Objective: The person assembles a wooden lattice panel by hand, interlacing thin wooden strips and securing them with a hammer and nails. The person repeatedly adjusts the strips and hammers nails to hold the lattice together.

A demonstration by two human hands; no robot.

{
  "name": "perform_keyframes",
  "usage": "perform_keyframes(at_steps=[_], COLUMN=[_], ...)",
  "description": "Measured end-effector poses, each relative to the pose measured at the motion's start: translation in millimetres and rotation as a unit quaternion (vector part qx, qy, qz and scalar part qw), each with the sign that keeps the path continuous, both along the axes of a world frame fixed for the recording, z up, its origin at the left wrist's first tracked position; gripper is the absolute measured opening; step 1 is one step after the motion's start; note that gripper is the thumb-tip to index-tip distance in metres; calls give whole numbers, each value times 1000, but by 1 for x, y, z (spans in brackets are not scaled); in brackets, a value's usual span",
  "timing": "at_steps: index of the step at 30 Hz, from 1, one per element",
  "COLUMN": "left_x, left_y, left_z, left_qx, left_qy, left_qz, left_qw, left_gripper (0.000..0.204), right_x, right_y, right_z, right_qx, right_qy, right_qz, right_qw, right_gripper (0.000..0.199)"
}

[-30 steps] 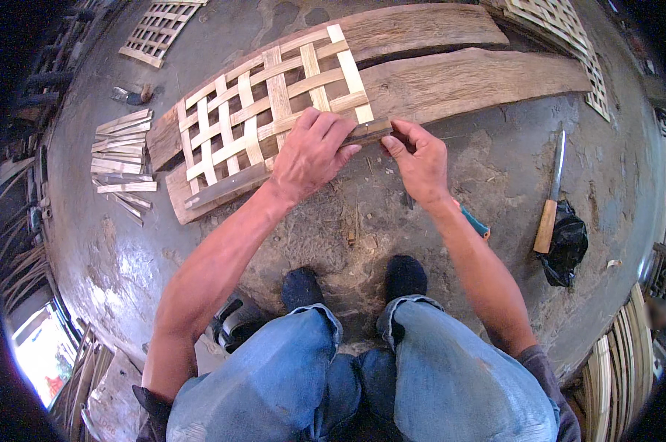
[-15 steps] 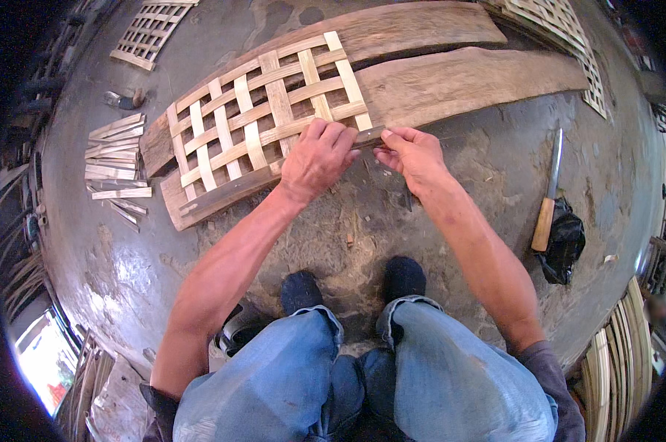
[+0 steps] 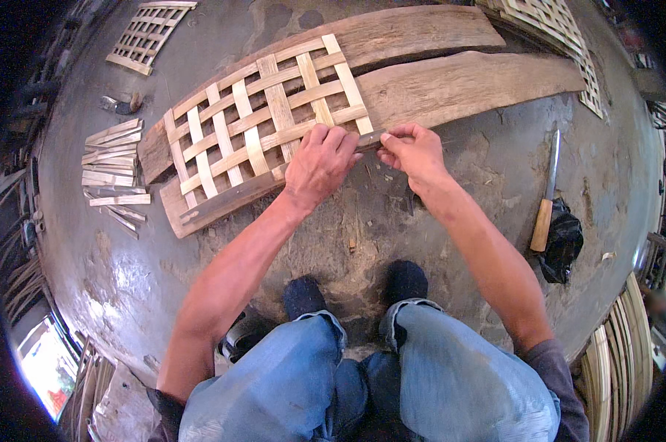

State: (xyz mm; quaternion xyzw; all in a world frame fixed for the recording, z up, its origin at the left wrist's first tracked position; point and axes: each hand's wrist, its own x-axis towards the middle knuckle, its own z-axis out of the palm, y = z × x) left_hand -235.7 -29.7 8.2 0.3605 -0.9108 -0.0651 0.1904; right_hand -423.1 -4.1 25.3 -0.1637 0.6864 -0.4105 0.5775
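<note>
head view: left hand (image 3: 322,163) lay palm-down on the near right corner of a woven lattice (image 3: 263,121) of pale flat strips, fingers spread narrow and pressing, seemingly to keep the weave from shifting. right hand (image 3: 414,151) sat just beside it, thumb and fingers pinched shut on the end of a thin strip (image 3: 370,138) at the lattice's right edge, held low and level with the weave. the lattice rested across two long curved wooden planks (image 3: 465,85), which lifted it off the rough grey floor (image 3: 362,221) and gave a flat bed for weaving. a loose pile of cut strips (image 3: 112,158) lay well to the left, within reach of the left arm. a knife with a wooden handle (image 3: 545,199) lay on the floor to the right, touching a crumpled black bag (image 3: 565,239). a finished lattice panel (image 3: 148,33) lay at upper left, another panel (image 3: 561,37) at upper right. knees in blue jeans (image 3: 392,376) and dark shoes (image 3: 355,287) filled the lower middle; the person squatted close over the work.
</note>
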Motion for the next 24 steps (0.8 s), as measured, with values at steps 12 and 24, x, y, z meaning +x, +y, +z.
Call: perform_keyframes(at_steps=[12, 24], left_x=[-2, 2], left_y=[2, -5], left_z=[29, 8], left_qx=[71, 73], left_qy=[60, 70], left_qz=[11, -21], left_qw=[996, 995], left_gripper=[40, 36], right_x=[-18, 0], right_y=[26, 25], right_z=[-11, -35], right_qx=[-128, -166], right_qy=[-115, -101], right_qz=[45, -52], right_qw=[984, 980], right_gripper=[29, 32])
